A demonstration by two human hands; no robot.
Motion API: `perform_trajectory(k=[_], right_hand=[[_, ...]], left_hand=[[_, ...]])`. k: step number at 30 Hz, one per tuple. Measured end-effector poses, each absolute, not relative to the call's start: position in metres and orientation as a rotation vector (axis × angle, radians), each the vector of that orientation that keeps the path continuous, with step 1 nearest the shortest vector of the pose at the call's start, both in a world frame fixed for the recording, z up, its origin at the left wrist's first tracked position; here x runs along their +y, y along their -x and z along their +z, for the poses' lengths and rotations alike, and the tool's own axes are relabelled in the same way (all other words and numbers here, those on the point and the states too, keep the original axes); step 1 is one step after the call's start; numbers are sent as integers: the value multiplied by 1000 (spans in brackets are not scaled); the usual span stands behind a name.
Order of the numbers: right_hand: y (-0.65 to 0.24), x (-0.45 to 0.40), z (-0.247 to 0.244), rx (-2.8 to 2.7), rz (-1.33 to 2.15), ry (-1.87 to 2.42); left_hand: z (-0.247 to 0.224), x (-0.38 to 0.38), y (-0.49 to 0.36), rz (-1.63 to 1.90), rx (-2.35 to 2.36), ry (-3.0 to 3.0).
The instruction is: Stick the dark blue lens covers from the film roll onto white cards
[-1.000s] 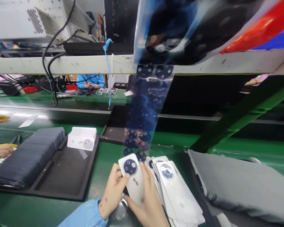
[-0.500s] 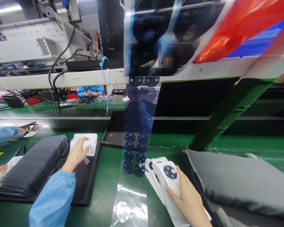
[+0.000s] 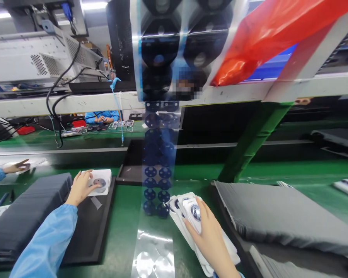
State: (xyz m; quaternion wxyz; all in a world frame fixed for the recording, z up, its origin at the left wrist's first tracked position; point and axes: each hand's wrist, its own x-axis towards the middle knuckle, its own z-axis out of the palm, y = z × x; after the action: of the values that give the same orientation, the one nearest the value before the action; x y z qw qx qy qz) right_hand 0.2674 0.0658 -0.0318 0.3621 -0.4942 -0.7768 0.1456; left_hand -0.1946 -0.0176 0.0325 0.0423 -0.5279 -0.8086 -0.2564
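My left hand (image 3: 80, 188) rests on a white plate with a dark round piece (image 3: 106, 179), its thumb and fingers on the plate at the far end of a black tray (image 3: 87, 241). My right hand (image 3: 210, 231) is wrapped over a fanned stack of white plates (image 3: 181, 226) with dark round camera-shaped pieces, on the green table. Between the hands hangs a clear strip (image 3: 156, 189) bearing two columns of dark discs, its shiny lower end reaching towards me.
Grey packed sheets (image 3: 281, 216) fill a black tray on the right, and a dark row of sleeves (image 3: 31, 212) stands left. A green-wrapped post (image 3: 249, 143) and white rail (image 3: 214, 96) cross ahead. At far left is a co-worker's hand (image 3: 17, 166).
The view has shifted, so most things sit further left or lower. My left hand's fingers now lie over the left side of the white plate. A co-worker's hand near the dark sleeves has left view.
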Motion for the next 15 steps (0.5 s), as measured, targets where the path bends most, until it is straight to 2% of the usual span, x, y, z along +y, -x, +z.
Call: perform_trajectory(k=[3, 5, 8, 11, 15], right_hand=[[-257, 61, -24, -1939, 495, 1206], [-251, 57, -16, -1936, 600, 1145], [-240, 56, -3, -1977, 704, 1031], [-224, 58, 5, -2083, 689, 894], [-199, 61, -1, -2314, 459, 752]], left_hand=[[46, -27, 176, -918, -2470, 1465], [54, -33, 156, -1189, -2475, 1326], [55, -36, 121, -2249, -2407, 1223], [30, -26, 87, -3375, -2182, 1744], [-25, -2, 46, -3596, -2027, 2270]])
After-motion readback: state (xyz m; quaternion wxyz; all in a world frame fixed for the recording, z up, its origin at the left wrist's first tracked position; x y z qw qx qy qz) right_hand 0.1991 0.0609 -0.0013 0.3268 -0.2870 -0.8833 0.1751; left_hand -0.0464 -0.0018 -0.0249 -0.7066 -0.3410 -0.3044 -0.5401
